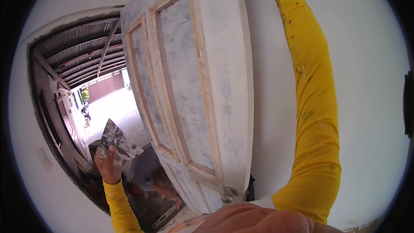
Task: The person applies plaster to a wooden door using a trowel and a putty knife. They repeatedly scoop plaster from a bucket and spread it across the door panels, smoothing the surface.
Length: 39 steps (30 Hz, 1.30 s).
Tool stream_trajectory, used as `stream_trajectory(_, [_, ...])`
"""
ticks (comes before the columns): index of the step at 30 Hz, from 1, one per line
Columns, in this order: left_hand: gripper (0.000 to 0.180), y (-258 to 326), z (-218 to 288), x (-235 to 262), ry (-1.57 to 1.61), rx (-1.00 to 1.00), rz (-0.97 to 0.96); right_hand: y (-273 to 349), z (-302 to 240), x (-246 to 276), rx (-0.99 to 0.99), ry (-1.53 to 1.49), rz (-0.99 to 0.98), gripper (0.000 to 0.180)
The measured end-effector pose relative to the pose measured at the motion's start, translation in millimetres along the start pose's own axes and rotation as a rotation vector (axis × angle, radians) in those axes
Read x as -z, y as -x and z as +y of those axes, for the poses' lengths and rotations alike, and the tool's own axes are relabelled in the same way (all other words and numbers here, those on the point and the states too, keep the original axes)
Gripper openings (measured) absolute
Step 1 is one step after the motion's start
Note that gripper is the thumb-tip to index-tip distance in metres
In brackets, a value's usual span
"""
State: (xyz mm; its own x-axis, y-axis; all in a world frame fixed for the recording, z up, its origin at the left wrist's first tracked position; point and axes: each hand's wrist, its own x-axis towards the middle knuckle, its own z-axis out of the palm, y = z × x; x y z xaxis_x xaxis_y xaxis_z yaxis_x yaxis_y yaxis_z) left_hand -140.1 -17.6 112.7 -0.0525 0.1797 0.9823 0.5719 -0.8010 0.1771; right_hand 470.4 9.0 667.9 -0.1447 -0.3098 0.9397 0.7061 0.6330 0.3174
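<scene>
Held up at the lower left, my left hand [110,166] grips a flat, angular putty board [123,142] smeared with grey and white filler. The thumb lies across its near face, and one corner points up. My right arm, in a paint-stained yellow sleeve [317,103], reaches high in front of the white wall [362,103]. Past the cuff the right hand runs out at the top edge, so its fingers and anything in them are hidden. Between my arms stands a panelled door [181,77], patchy white and grey, with bare wood mouldings around its panels.
A round metal doorknob [227,196] juts out low on the door. Another person [148,168] is bent down in the doorway, a hand close to a spirit level [164,218]. Outside are a corrugated roof [82,45] and a bright yard [114,110].
</scene>
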Motion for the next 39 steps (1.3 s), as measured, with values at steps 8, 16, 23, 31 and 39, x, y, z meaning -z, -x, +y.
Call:
stream_trajectory(8, [0.067, 38, -3, 12, -0.561, -0.229, -0.063, 14, -7, -15, -0.145, 0.190, -0.053, 0.039])
stream_trajectory(16, [0.052, 32, -11, -9, 0.055, 0.057, 0.010, -11, -7, -22, 0.090, -0.071, 0.069, 0.042])
stream_trajectory(23, [0.048, 43, -10, -2, -0.403, -0.256, 0.010, 69, -7, -7, 0.094, 0.163, 0.007, 0.046])
stream_trajectory(31, [0.056, 35, -18, -15, 0.168, 0.191, 0.051, 14, -12, -5, -0.042, -0.015, 0.018, 0.040])
stream_trajectory(39, [0.055, 43, -16, 1, -0.148, -0.070, -0.021, 60, 4, -4, 0.002, 0.049, -0.040, 0.039])
